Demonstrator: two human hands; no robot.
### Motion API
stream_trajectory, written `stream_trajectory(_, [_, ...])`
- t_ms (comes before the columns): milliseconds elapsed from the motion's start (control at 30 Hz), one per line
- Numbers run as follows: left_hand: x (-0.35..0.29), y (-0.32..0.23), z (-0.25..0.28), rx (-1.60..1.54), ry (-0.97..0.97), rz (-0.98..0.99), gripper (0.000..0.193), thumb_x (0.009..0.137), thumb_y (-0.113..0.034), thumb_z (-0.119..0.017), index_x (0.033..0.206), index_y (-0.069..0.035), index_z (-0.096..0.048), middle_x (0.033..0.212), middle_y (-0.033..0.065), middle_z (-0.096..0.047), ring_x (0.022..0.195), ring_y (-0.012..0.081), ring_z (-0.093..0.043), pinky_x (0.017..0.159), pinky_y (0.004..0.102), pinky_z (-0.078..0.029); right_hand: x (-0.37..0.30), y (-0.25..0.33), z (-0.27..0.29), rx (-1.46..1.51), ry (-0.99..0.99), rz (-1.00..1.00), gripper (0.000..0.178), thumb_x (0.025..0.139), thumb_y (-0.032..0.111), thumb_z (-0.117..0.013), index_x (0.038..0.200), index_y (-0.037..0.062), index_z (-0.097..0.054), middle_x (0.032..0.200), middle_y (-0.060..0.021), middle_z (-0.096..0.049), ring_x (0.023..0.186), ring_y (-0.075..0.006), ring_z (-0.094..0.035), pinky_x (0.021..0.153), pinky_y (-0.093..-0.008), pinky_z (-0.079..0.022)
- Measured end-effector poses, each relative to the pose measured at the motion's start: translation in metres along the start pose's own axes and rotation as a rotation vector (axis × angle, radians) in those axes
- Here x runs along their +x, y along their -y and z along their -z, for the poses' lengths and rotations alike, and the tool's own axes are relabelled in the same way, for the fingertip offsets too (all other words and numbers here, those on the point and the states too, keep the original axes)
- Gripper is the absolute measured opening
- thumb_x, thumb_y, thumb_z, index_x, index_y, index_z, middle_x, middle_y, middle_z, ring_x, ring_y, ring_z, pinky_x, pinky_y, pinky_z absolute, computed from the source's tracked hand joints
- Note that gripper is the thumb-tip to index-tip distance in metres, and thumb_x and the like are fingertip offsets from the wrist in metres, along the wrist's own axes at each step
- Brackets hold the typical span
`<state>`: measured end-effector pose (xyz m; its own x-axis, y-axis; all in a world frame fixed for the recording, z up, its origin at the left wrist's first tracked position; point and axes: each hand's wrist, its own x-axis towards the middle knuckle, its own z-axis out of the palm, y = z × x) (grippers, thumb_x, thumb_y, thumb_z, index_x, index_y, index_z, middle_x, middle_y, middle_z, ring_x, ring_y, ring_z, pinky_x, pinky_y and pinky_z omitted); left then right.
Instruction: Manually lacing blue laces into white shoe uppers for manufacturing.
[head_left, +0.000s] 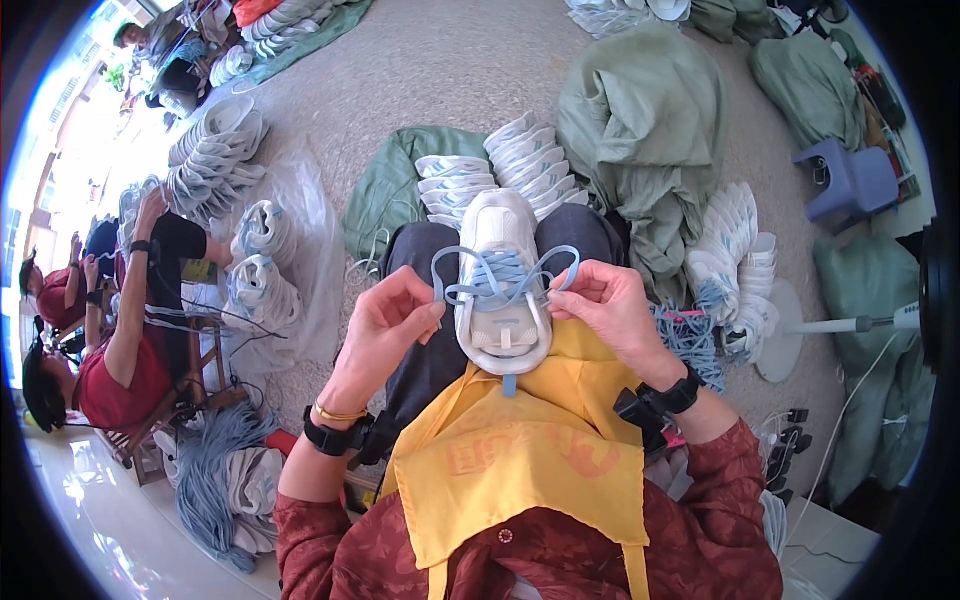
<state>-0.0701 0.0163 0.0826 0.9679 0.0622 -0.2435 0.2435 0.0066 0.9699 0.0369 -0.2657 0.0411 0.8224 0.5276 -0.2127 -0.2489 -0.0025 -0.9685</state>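
Note:
A white shoe upper (505, 335) lies on my lap, toe pointing away from me, its opening toward my yellow apron (510, 470). Light-blue shoelace (497, 272) is threaded across its front and forms a loop out to each side. At the left loop, my left hand (395, 315) is closed, thumb and fingertips pinching the lace. On the other side my right hand (608, 312) pinches the right loop the same way. Both hands are beside the upper, just off its edges. I cannot make out a finished knot at the middle of the laces.
Stacked white uppers (530, 165) lie beyond my knees, next to a large green sack (640, 110). More stacked uppers (735, 260) and a bundle of blue laces (690, 345) are to the right, near a purple stool (848, 183). At left sits a co-worker in red (125, 375).

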Motion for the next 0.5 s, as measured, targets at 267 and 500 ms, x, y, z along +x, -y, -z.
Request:
stream_trajectory(267, [-0.005, 0.019, -0.008, -0.099, -0.002, -0.008, 0.011, 0.099, -0.003, -0.069, 0.095, -0.004, -0.06, 0.086, 0.0025, -0.067, 0.077, 0.0088, -0.064, 0.072, 0.0244, -0.052, 0.002, -0.016, -0.005, -0.003, -0.031, 0.036, 0.008, 0.096, -0.002, -0.071, 0.104, -0.004, -0.07, 0.095, -0.0082, -0.076, 0.087, -0.012, -0.074, 0.082, -0.026, -0.063])
stream_trajectory(500, [-0.005, 0.032, -0.01, -0.108, -0.024, -0.018, 0.009, 0.1, -0.001, -0.067, 0.095, -0.003, -0.06, 0.09, 0.0043, -0.071, 0.081, 0.0095, -0.069, 0.075, 0.0242, -0.057, 0.003, -0.014, -0.01, -0.109, -0.038, 0.063, 0.007, 0.095, -0.003, -0.071, 0.102, -0.0039, -0.071, 0.093, -0.0071, -0.076, 0.086, -0.0105, -0.073, 0.079, -0.0247, -0.061])
